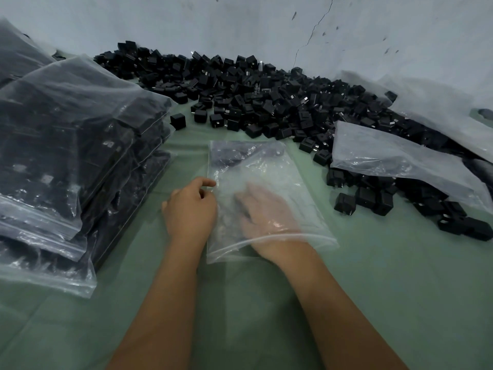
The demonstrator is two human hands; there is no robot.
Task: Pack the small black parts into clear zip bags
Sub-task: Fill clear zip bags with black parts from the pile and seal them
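Clear zip bag point(266, 166) lies flat on the green table point(373, 289), centre of view, mouth toward the person; a few black parts point(226, 156) show through the plastic at its far end. Right hand point(262, 212) is inside the bag through the open mouth, palm down, fingers straight and spread, pointing toward the far end; seen blurred through the plastic, so cannot tell if it touches any part. Left hand point(190, 206) sits at the bag's left edge, fingers curled, thumb and forefinger pinching that edge, knuckles up. Big loose pile of small black parts point(266, 97) runs along the pale wall point(240, 22) behind the bag, spreading down the right side; some of them show metal prongs, stray ones lie on the table just beyond the bag. Stack of filled zip bags point(80, 145) at left, dark with parts, piled on one another, near the left hand but apart from it. Empty clear bags point(386, 153) lie on top of the pile at right, another further right near the wall. Both forearms bare, coming in from the bottom edge. Wall has a crack and dark marks
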